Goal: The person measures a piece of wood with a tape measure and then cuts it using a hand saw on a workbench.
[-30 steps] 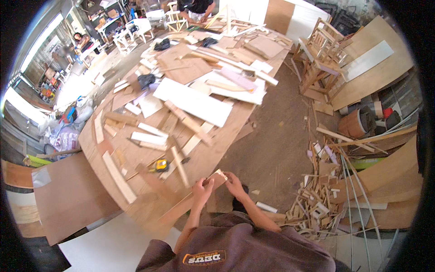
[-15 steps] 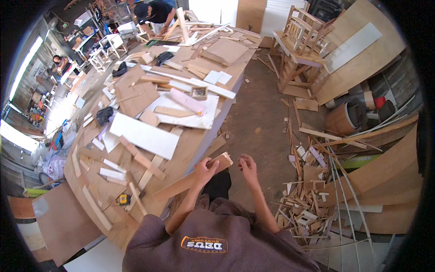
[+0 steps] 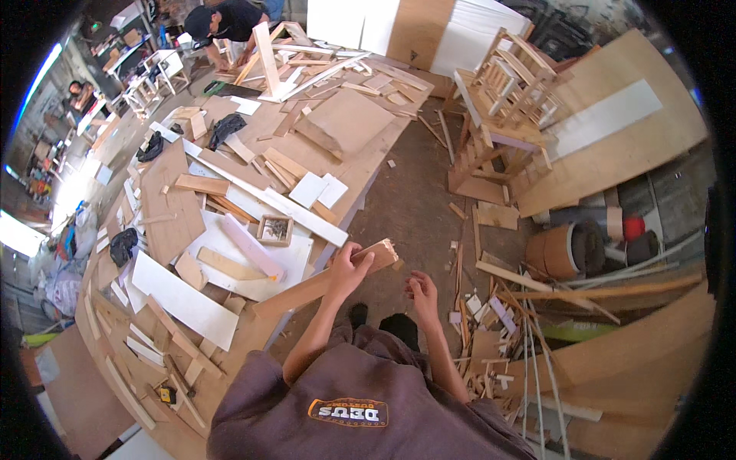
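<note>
My left hand is closed around a wooden board, near its rough, splintered end. The board slants from above the worktable's edge toward the floor area in front of me. To the right of that end hangs my right hand, apart from the board. Its fingers are loosely curled and somewhat apart, with nothing visible in them. Nearest to the board on the worktable are a pink strip of wood, a small box of metal fasteners and a long white plank.
Wood offcuts litter the floor at right, near long thin rods. Stacked wooden furniture frames stand at the far right beside a leaning panel. A tape measure lies at left. Another person bends over the table's far end.
My viewpoint has shifted forward along the table, so its contents sit lower and farther left. The board stays in my left hand. My right hand is slightly lower, its fingers a little looser.
</note>
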Demonstrator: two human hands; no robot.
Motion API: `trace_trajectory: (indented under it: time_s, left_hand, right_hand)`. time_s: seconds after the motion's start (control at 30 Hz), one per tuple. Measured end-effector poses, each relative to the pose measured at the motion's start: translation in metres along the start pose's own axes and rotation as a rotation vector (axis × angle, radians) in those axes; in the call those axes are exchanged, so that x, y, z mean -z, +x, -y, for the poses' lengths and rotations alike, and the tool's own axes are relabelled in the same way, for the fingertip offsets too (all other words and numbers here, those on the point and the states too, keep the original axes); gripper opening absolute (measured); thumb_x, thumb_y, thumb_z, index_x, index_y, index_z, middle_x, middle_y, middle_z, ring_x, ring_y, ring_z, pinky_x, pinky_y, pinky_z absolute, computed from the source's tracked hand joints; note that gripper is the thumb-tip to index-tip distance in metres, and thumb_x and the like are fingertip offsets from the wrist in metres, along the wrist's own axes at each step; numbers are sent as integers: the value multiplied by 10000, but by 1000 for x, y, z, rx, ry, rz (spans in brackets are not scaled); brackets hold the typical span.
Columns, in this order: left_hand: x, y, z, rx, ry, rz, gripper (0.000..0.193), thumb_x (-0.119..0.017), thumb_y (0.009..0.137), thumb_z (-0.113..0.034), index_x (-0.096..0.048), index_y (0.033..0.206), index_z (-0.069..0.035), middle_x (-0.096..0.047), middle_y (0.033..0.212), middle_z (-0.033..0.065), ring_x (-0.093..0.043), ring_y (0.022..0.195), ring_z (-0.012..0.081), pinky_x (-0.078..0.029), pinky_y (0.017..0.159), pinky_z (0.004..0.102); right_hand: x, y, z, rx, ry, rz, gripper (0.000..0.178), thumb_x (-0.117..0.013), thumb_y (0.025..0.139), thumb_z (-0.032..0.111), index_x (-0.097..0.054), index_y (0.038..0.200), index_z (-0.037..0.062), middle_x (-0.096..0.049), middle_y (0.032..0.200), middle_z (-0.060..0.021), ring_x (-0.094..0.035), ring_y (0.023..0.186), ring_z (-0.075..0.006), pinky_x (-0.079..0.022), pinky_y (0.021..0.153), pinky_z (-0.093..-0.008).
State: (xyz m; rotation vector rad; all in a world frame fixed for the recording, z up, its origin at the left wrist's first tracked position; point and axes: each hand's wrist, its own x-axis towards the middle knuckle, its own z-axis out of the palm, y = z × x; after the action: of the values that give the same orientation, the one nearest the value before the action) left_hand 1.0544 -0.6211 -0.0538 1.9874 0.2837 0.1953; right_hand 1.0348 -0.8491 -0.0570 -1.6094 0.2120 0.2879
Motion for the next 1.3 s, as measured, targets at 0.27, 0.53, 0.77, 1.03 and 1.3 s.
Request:
trace_trajectory:
  time_s: [0.27,0.53,0.77,1.03,1.3]
  left_hand:
    - [-28,117,23,267,-50,-260,445,-719,850,-438,-587,1027,-52,-670,927,126,-630,899,285,-368,953,448]
    - [-34,239,-6,399,163,-583,360,-731,856,-362,-570,1001,-75,-622,835,78,-599,846,224,-358,866,399]
    - [-27,303,-43,600,76,-723,335,-721,859,-361,-594,1014,-93,-642,856,116,-593,852,287,-326,909,421]
    - [49,385,12,645,39,-810,372,-713,863,-376,-589,1039,-72,-679,853,146,-633,880,317,-317,969,464]
    - [137,487,113,639,125,-920,383,-729,851,-374,-585,997,-51,-666,846,146,-631,851,307,-389,879,450]
  right_hand:
    - [-19,191,35,-164,-48,306,302,-538,1015,193,-565,1283,57,-671,1073,-42,-616,872,-120,-483,757,-269]
    - [-27,397,81,-82,-187,642,304,-563,994,185,-575,1260,38,-667,1023,-48,-615,843,-130,-491,744,-278]
    - [-96,534,137,37,-430,884,307,-551,984,204,-587,1244,45,-676,1036,-60,-618,870,-129,-498,751,-282]
    - [-231,587,149,30,-421,1001,318,-608,957,218,-617,1214,32,-678,978,-114,-652,837,-174,-524,781,-329]
    - [-381,654,162,337,-632,1079,336,-617,946,220,-607,1237,52,-666,982,-60,-634,933,-171,-516,829,-321]
